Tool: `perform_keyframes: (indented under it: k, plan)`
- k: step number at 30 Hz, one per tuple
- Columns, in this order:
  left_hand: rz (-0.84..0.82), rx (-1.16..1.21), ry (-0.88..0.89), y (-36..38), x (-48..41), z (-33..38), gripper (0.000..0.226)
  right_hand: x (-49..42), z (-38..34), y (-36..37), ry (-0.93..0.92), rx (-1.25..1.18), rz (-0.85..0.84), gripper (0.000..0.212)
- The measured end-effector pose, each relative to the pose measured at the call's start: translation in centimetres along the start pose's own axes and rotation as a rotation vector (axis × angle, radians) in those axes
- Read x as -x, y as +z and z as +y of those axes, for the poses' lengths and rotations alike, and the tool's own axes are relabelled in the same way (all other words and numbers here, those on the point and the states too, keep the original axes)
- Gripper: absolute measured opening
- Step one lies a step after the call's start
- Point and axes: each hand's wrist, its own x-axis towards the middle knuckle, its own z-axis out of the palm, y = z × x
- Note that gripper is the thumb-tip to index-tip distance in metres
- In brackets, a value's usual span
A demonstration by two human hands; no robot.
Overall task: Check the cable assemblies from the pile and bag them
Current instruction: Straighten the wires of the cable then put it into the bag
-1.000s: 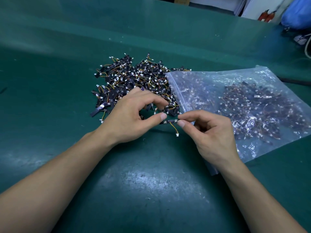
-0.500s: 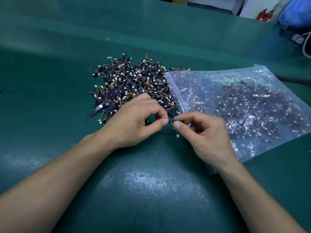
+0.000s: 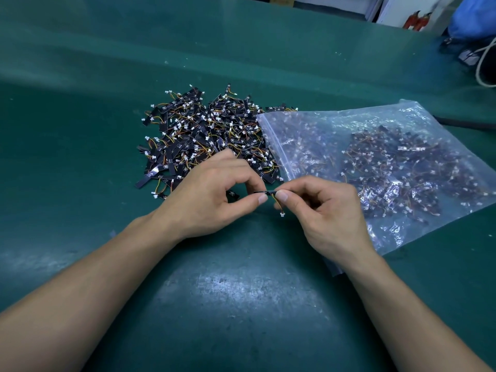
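Cable assembly (image 3: 264, 192) pinched between left hand (image 3: 212, 194) and right hand (image 3: 328, 210)

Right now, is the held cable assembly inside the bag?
No: the left hand and right hand pinch the cable assembly outside the bag.

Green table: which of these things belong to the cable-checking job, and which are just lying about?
In the job: left hand, right hand, the cable assembly pinched between them, the pile, the part-filled clear bag.
Lying about: blue sack, white cord, red items at the far edge.
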Motion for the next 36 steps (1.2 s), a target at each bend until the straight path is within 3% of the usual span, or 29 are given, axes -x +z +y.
perform_keyframes:
  k: [30,36]
  plan:
    - [0.026,-0.011,-0.025,0.11,0.13,-0.12,0.007,0.01,-0.09,0.06,0.053,-0.018,-0.035,0.006]
    - [0.017,0.001,-0.040,0.07,0.21,0.02,0.007,0.01,-0.08,0.11,-0.004,0.021,-0.030,0.008]
